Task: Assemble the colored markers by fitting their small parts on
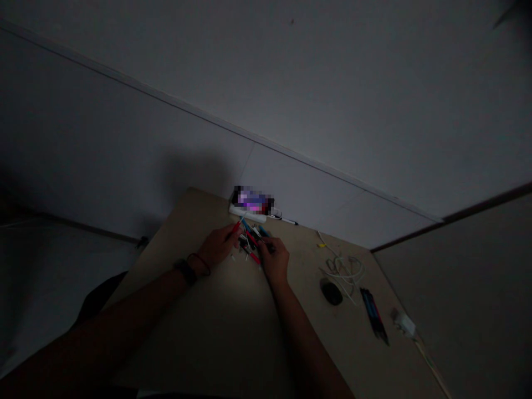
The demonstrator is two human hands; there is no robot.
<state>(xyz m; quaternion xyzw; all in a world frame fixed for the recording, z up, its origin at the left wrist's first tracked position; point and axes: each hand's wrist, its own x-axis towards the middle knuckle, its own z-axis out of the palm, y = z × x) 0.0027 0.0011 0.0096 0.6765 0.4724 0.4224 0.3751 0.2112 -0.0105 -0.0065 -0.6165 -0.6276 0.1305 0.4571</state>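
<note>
In the dim head view, my left hand (pixel 216 246) is closed around a red pen (pixel 236 226) that points up and away from me. My right hand (pixel 276 261) bends over the right side of a loose pile of pens (pixel 251 237) in red, blue, white and black. Its fingers are pinched together at a dark piece; poor light hides exactly what that is. Small white bits lie just in front of the pile, beside my left fingertips.
Behind the pile a lit phone (pixel 253 200) leans on a white stand (pixel 248 214) by the wall. Further right on the table (pixel 208 332) are a coiled white cable (pixel 353 271), a dark mouse (pixel 331 291), a bundle of pens (pixel 374 316) and a white plug (pixel 405 324).
</note>
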